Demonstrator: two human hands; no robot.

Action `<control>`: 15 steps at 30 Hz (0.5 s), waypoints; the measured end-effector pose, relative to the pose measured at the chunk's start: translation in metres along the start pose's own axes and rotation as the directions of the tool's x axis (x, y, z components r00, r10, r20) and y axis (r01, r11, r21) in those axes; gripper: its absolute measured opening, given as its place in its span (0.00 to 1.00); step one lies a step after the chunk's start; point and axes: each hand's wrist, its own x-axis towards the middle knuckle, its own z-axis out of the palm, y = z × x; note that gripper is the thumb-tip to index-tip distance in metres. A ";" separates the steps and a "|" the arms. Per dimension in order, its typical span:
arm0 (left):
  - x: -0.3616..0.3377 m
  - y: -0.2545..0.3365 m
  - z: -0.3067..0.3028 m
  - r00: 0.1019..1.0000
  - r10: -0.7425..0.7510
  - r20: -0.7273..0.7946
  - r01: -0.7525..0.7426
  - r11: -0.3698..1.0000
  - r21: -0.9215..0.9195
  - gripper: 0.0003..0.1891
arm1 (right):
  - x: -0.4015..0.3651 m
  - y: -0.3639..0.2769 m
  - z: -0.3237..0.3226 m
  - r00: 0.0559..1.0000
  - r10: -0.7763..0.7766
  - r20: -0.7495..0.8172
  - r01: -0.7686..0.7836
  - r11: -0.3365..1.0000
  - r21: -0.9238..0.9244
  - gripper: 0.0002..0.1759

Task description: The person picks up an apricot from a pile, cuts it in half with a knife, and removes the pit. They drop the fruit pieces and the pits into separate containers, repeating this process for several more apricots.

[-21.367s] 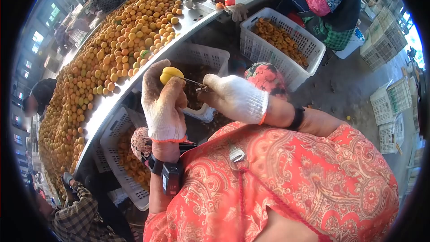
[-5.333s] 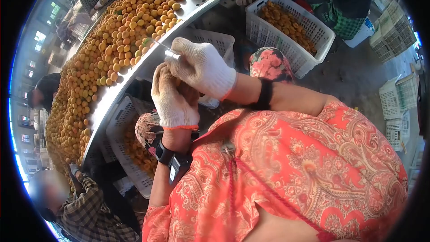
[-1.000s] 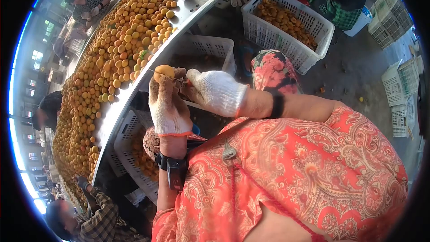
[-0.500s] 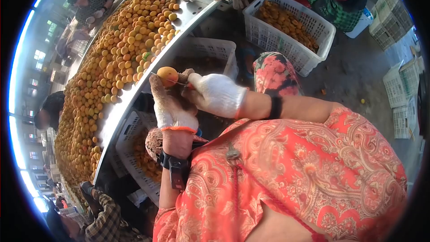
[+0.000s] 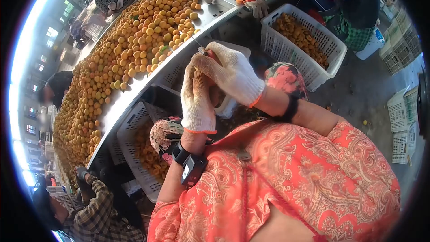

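Note:
My left hand, in a stained white knit glove, is raised in front of the table edge with its fingers curled together. Whatever lies in it is hidden behind the fingers. My right hand, gloved too, presses against the left fingertips and grips a small knife. The thin blade points up and left past the gloves, and a bit of reddish handle shows between the fingers. Many orange apricots are spread over the metal table beyond my hands.
Below my hands stands a white crate. Another crate by my knee holds cut apricots. A crate of cut fruit stands to the right, near a seated person. Other people are along the table's far side and at lower left.
The whole apricot seen in my left fingers is out of sight now. My hands have come together and the knife blade tilts upward. The view has shifted slightly.

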 end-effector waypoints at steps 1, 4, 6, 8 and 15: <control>-0.002 -0.001 0.003 1.000 -0.015 -0.005 0.014 0.993 -0.119 0.23 | -0.001 -0.001 0.002 1.000 0.006 0.001 -0.006 1.000 0.000 0.20; 0.003 -0.001 0.013 0.996 -0.077 -0.037 0.062 0.948 -0.312 0.22 | 0.002 -0.004 0.004 0.997 0.073 0.021 -0.074 0.996 0.040 0.21; 0.001 0.007 0.017 0.956 -0.286 -0.061 0.223 0.846 -0.484 0.21 | 0.002 -0.009 0.003 0.999 -0.042 0.003 0.042 0.998 -0.051 0.21; -0.006 0.014 0.018 0.949 -0.316 -0.019 0.264 0.821 -0.506 0.22 | 0.003 -0.008 0.004 0.997 -0.071 0.001 0.071 0.994 -0.087 0.20; 0.000 -0.001 -0.006 0.815 -0.571 -0.100 0.522 0.798 -0.303 0.20 | 0.005 0.015 0.011 0.859 -0.511 0.023 0.507 0.845 -0.173 0.13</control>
